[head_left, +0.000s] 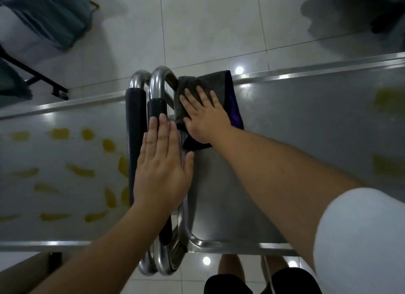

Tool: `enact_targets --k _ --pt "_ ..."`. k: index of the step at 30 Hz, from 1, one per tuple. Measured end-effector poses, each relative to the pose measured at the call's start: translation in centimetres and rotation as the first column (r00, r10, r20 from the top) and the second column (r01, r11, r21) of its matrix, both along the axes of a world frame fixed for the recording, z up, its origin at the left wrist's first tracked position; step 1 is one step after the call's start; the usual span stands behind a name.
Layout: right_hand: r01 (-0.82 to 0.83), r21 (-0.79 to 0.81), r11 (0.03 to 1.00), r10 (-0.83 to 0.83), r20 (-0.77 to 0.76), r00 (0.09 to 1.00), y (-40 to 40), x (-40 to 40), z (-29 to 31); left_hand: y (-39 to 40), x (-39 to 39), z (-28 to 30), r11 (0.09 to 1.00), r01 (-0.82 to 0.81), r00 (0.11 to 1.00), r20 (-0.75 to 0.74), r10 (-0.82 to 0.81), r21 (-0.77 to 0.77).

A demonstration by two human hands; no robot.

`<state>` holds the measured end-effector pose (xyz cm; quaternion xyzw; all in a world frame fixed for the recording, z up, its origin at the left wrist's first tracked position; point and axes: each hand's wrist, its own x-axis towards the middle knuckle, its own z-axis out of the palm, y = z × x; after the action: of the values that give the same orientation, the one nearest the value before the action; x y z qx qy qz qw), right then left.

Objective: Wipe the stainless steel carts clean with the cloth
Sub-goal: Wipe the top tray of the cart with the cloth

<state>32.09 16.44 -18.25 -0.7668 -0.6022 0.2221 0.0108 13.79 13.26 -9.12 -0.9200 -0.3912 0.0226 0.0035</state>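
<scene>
While the right grip (202,116) presses flat, fingers spread, on the dark cloth (221,89) at the right cart (306,129) top's far-left corner, the left grip (163,168) rests with fingers straight on the black-padded handle (156,108) just beside it; yellow smears (81,171) mark the left cart (54,232) further left.

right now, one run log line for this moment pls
left hand flat on black foam cart handle | right hand pressing dark grey cloth on right steel cart top | left steel cart top yellow smears
</scene>
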Motion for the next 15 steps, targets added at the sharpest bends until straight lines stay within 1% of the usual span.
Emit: enact_targets --k 3,6,8,11,13,15 --pt "-0.033 0.028 0.999 0.033 0.009 0.999 -0.9 0.5 0.0 -0.1 0.1 0.1 1.0 0.003 1.0 -0.007 -0.003 -0.012" --pt "0.023 0.051 0.998 -0.025 0.055 0.998 -4.9 3.4 -0.1 -0.2 0.2 0.0 1.0 0.006 1.0 -0.003 -0.006 -0.026" --pt "0.113 0.052 0.992 -0.117 0.084 0.99 -8.3 6.8 -0.1 -0.3 0.3 0.1 0.999 0.004 1.0 -0.007 -0.004 -0.037" --pt "0.293 0.028 0.956 -0.294 0.116 0.949 -13.5 13.4 -0.4 -0.3 0.5 0.4 0.998 -0.001 1.0 -0.018 0.0 -0.055" --pt "0.426 0.005 0.905 -0.423 0.138 0.896 -16.7 16.9 -0.5 -0.3 0.5 0.5 0.997 -0.009 1.0 -0.017 0.007 -0.077" --pt "0.57 -0.008 0.822 -0.561 0.162 0.812 -17.9 17.7 -1.0 -0.3 0.4 0.6 0.996 -0.024 1.0 -0.011 0.023 -0.091"
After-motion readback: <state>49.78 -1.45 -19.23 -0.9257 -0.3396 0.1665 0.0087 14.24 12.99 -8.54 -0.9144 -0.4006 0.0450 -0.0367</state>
